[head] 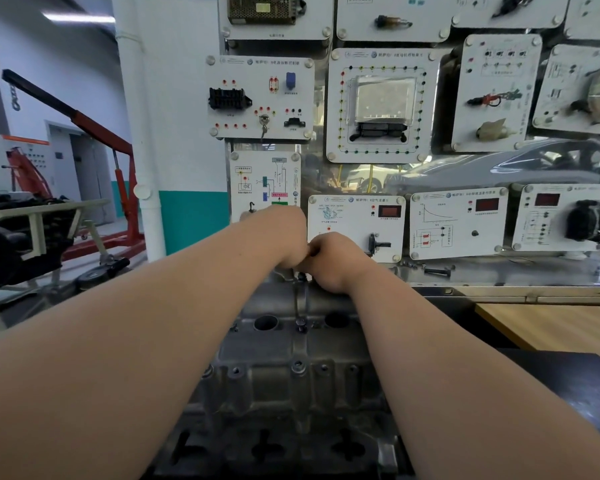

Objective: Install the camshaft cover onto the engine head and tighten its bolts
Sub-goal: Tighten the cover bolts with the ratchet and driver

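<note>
The grey metal camshaft cover (291, 362) lies on the engine head (274, 448) in front of me, running away from me. Dark bolts sit along its centre line, one (298, 367) near me and one (301, 323) further on. Both arms reach over the cover to its far end. My left hand (290, 244) and my right hand (329, 263) meet there, knuckle to knuckle, with fingers curled downward above a far bolt (302, 277). What the fingers hold is hidden behind the hands.
A panel wall of white training boards (378, 105) stands right behind the engine. A loose black bolt (437, 270) lies on the metal ledge at right, above a wooden tabletop (551, 323). A red engine hoist (118, 188) and another engine on a stand (25, 237) are at left.
</note>
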`<action>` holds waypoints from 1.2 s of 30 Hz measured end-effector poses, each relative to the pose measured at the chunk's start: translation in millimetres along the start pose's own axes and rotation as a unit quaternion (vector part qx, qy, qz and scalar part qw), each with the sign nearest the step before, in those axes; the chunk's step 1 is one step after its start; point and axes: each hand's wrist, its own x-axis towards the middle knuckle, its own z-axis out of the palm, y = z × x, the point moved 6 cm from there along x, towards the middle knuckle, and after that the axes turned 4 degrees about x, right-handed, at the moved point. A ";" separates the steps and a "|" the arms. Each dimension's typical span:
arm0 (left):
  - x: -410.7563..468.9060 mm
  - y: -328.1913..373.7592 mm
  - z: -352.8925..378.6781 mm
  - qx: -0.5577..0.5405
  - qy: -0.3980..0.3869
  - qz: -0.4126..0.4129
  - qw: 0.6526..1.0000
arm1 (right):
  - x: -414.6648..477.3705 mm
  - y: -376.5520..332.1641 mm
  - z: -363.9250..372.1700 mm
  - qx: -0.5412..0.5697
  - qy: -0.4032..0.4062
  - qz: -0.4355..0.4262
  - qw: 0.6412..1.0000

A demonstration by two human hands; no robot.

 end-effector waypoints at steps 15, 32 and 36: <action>0.5 -7.7 3.3 -0.074 0.010 0.019 0.997 | 3.1 0.6 0.6 0.007 -0.009 -0.013 1.000; 1.0 -8.3 2.9 -0.100 0.001 0.007 0.995 | 1.6 1.4 -1.5 0.017 -0.015 0.000 1.000; 3.8 -7.4 5.5 -0.101 0.048 -0.032 0.993 | 3.3 0.5 -1.4 -0.005 -0.005 -0.006 1.000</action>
